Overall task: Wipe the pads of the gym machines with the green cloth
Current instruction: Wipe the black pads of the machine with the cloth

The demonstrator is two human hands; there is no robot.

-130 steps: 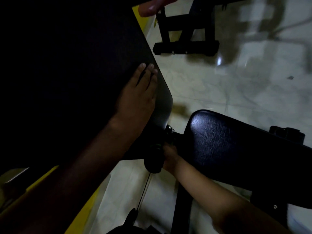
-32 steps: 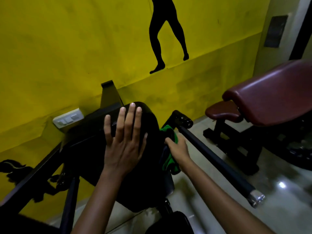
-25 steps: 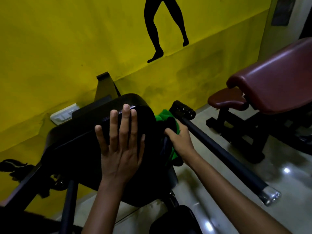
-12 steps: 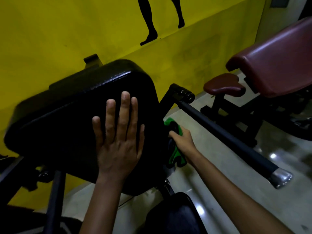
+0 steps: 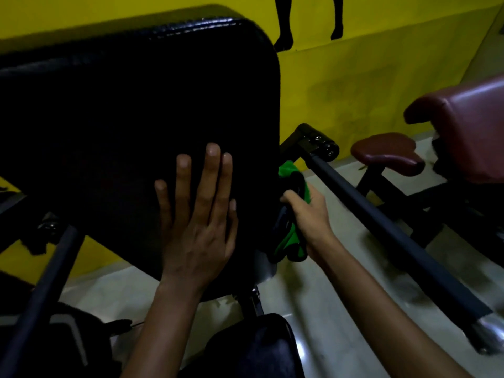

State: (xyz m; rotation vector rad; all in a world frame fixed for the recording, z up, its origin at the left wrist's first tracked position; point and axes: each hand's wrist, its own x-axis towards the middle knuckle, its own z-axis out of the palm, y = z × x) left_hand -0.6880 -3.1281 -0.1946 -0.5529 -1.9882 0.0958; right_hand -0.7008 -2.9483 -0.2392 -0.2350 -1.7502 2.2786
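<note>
Head view | my left hand (image 5: 200, 227) flat, fingers straight, on big black padded backrest (image 5: 131, 126) | my right hand (image 5: 308, 216) grips bunched green cloth (image 5: 291, 238) at pad's right edge, seemingly touching | no legible writing

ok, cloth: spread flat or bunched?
Bunched. The cloth is crumpled in the right hand, fingers curled round it, at the right edge of the black pad.

The left hand (image 5: 199, 230) lies on the back pad (image 5: 131, 126), the cloth (image 5: 293, 236) at its 3 o'clock edge, the bar (image 5: 381, 222) beyond.
</note>
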